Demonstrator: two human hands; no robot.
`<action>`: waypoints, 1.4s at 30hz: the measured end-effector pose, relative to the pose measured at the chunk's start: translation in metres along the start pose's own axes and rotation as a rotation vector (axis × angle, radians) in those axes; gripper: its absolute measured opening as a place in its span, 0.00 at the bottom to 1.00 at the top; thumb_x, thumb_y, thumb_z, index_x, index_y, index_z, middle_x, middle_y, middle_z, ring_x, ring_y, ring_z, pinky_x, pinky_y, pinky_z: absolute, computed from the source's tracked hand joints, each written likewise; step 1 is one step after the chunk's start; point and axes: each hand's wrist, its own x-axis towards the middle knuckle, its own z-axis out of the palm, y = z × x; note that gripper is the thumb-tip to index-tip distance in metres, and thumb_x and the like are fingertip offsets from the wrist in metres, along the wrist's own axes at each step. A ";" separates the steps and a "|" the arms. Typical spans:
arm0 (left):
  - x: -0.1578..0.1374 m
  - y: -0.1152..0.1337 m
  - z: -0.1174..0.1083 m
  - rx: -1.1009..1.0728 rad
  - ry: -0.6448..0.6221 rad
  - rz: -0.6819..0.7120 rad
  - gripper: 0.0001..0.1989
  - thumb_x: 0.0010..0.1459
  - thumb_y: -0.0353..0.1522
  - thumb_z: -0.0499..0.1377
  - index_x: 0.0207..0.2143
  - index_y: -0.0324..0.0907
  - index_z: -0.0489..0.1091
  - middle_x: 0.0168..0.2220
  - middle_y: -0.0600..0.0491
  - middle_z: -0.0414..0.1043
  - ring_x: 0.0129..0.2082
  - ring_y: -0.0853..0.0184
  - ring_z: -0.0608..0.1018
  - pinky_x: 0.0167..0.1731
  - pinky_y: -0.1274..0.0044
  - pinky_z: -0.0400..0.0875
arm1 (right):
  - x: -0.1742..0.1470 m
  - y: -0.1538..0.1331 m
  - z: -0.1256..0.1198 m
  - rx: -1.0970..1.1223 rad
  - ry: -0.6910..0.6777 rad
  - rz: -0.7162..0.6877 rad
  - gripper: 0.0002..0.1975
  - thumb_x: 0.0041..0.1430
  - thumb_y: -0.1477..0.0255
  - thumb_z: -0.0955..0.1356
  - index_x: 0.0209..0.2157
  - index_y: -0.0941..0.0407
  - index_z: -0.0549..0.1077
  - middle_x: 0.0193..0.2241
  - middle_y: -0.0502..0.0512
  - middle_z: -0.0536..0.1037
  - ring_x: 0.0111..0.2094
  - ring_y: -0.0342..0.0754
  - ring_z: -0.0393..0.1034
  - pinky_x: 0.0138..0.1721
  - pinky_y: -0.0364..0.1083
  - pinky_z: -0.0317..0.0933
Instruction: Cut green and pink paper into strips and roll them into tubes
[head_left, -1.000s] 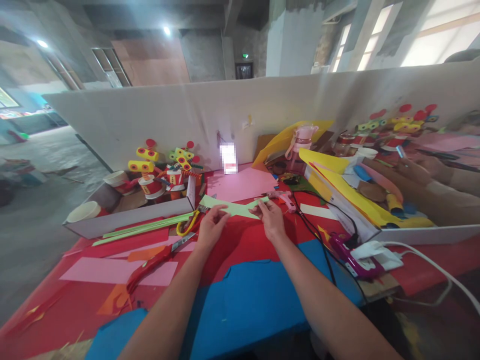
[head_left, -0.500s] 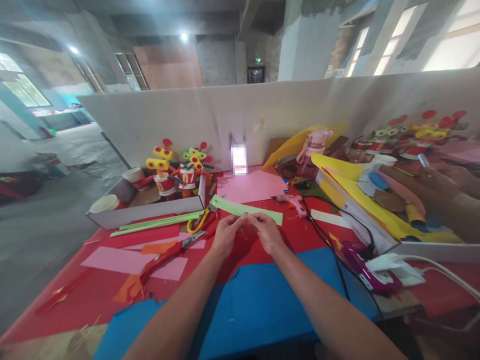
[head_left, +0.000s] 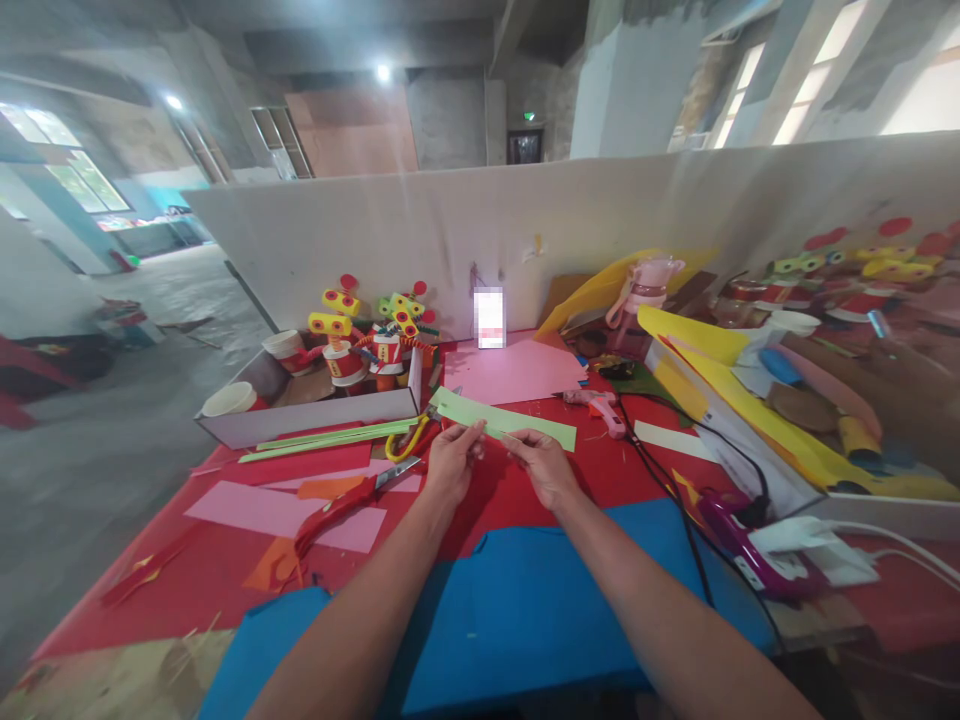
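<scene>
A light green paper strip (head_left: 536, 423) stretches crosswise in front of me, above the red tabletop. My left hand (head_left: 451, 462) is closed, its thumb and index finger pinching the strip's near edge left of its middle. A short gap to the right, my right hand (head_left: 546, 466) is also closed, with its fingertips pinched at the same near edge. The fingers cover part of that edge, and any finer piece between them is too small to make out. Yellow-handled scissors (head_left: 407, 440) lie just beyond my left hand, and red-handled scissors (head_left: 345, 510) lie to its left.
Paper-cup robot figures (head_left: 345, 360) stand in a white box (head_left: 315, 420) at left. Pink sheets (head_left: 514, 370) lie behind the strip. At right are a pink glue gun (head_left: 604, 408), black cables, a purple power strip (head_left: 750, 550) and a box with yellow paper (head_left: 697, 335).
My hands, which met at the strip's near edge, have moved apart, leaving a small gap. The whole view has shifted slightly, with the scene sliding right.
</scene>
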 end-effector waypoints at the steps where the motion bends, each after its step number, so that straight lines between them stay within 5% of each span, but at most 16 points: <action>1: 0.002 0.001 -0.001 -0.003 0.005 0.016 0.17 0.35 0.36 0.72 0.20 0.36 0.69 0.16 0.60 0.63 0.15 0.79 0.64 0.17 0.83 0.57 | 0.000 0.000 -0.001 0.008 -0.001 0.016 0.15 0.33 0.62 0.77 0.21 0.57 0.76 0.16 0.47 0.70 0.20 0.41 0.59 0.24 0.43 0.48; 8: 0.011 0.012 -0.012 -0.031 0.035 0.086 0.18 0.33 0.35 0.73 0.19 0.37 0.67 0.17 0.59 0.65 0.15 0.80 0.64 0.16 0.84 0.58 | 0.002 -0.003 -0.003 0.122 0.012 0.129 0.16 0.28 0.65 0.79 0.20 0.57 0.75 0.17 0.47 0.71 0.20 0.40 0.60 0.25 0.42 0.51; 15: 0.006 0.004 -0.006 0.011 -0.127 -0.044 0.17 0.37 0.35 0.72 0.28 0.34 0.74 0.15 0.59 0.64 0.16 0.79 0.64 0.17 0.84 0.58 | 0.003 -0.006 -0.005 0.182 -0.029 0.165 0.16 0.27 0.68 0.79 0.19 0.58 0.75 0.19 0.48 0.72 0.23 0.40 0.62 0.28 0.43 0.58; 20: 0.007 0.008 -0.007 0.005 -0.054 0.039 0.16 0.36 0.35 0.73 0.19 0.35 0.69 0.14 0.60 0.61 0.15 0.80 0.62 0.16 0.83 0.56 | 0.003 -0.004 -0.007 0.165 -0.027 0.168 0.16 0.26 0.67 0.80 0.19 0.58 0.74 0.18 0.47 0.71 0.22 0.39 0.61 0.27 0.42 0.56; 27: 0.013 0.016 -0.010 -0.021 0.051 0.128 0.16 0.33 0.34 0.73 0.18 0.37 0.69 0.15 0.60 0.62 0.15 0.79 0.62 0.16 0.83 0.56 | 0.006 -0.002 -0.010 0.086 -0.009 0.165 0.16 0.29 0.65 0.78 0.20 0.57 0.73 0.19 0.48 0.72 0.22 0.41 0.63 0.28 0.43 0.58; 30: 0.014 0.014 -0.011 0.018 0.075 0.162 0.15 0.33 0.35 0.72 0.19 0.37 0.70 0.16 0.59 0.63 0.15 0.79 0.62 0.16 0.82 0.56 | 0.007 -0.007 -0.014 -0.193 -0.014 -0.019 0.14 0.39 0.62 0.75 0.22 0.56 0.73 0.21 0.52 0.74 0.25 0.46 0.66 0.30 0.46 0.61; 35: 0.005 -0.001 -0.007 0.261 0.059 0.193 0.15 0.40 0.38 0.70 0.17 0.37 0.70 0.13 0.60 0.60 0.15 0.78 0.59 0.16 0.82 0.51 | -0.004 -0.018 -0.009 -0.797 0.027 -0.683 0.11 0.56 0.69 0.66 0.41 0.54 0.75 0.42 0.60 0.77 0.46 0.54 0.69 0.49 0.53 0.63; 42: -0.013 -0.007 0.010 0.294 -0.033 0.178 0.11 0.40 0.37 0.70 0.20 0.38 0.75 0.15 0.58 0.63 0.17 0.76 0.60 0.18 0.81 0.53 | -0.015 -0.006 0.008 -0.789 -0.095 -0.599 0.22 0.61 0.76 0.58 0.55 0.53 0.68 0.46 0.59 0.76 0.46 0.53 0.72 0.48 0.52 0.66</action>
